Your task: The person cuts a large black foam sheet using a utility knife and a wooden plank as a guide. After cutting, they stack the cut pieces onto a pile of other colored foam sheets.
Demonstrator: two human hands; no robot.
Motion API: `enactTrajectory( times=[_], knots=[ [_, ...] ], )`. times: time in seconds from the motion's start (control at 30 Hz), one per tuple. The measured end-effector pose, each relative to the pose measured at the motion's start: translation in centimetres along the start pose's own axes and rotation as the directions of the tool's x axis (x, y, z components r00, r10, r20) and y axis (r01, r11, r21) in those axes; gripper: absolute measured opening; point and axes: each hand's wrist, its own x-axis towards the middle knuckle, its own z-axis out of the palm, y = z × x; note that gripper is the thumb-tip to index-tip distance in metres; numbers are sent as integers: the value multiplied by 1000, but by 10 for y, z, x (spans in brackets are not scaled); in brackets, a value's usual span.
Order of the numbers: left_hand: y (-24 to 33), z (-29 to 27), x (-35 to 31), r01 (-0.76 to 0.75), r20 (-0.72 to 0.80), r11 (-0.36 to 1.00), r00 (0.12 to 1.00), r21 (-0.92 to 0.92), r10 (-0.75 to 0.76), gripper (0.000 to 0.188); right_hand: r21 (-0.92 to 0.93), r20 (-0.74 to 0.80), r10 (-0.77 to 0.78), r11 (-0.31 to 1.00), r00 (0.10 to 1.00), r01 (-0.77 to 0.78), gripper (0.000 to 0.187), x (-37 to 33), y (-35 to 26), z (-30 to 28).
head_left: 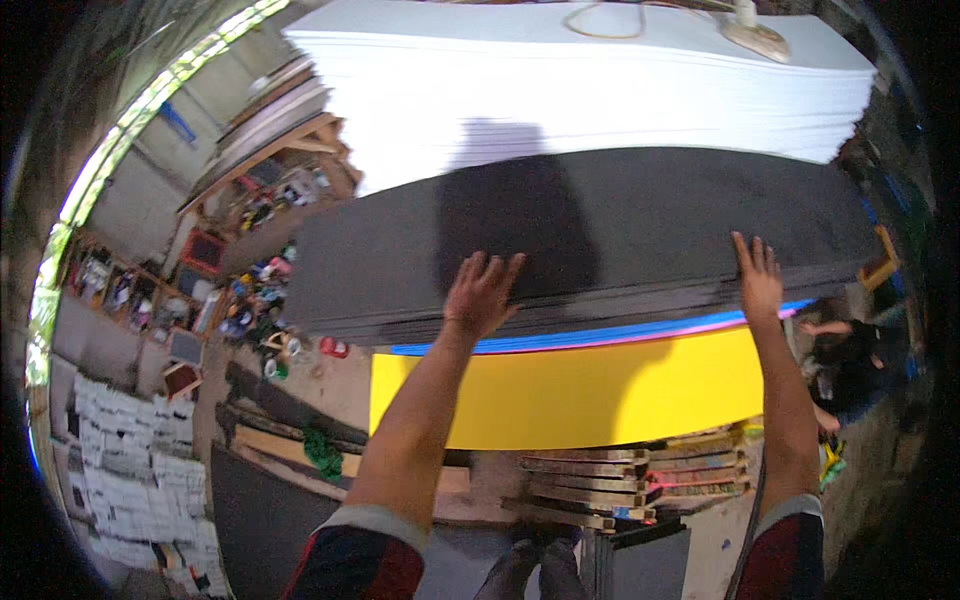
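A thick stack of dark grey foam sheets (640, 215) lies across the middle of the view. My left hand (482, 292) rests flat on its near edge with fingers spread. My right hand (757, 275) presses flat on the same top sheet further right, fingers apart. Under the grey stack show thin blue and pink sheet edges (600, 340), and below them a wide yellow sheet (560, 395). Behind the grey stack rises a tall pile of white sheets (600, 90).
Wooden frames (630, 480) are stacked below the yellow sheet. A cluttered floor with small items and shelves (250, 290) lies to the left, with papers (130, 470) spread lower left. Another person (850, 350) crouches at the right. A cord and iron-like tool (755, 35) sit on the white pile.
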Motion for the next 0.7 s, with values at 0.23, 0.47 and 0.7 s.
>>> enactTrajectory(
  times=[0.23, 0.47, 0.7],
  knots=[
    [1, -52, 10, 84, -16, 974, 996, -212, -89, 85, 91, 226, 10, 995, 974, -31, 97, 18, 16, -34],
    [48, -32, 45, 66, -139, 950, 984, -305, -113, 94, 139, 139, 122, 980, 983, -141, 104, 23, 55, 15],
    [40, -33, 42, 57, -76, 955, 994, -293, -82, 92, 369, 106, -226, 913, 968, 172, 83, 15, -24, -127]
  ],
)
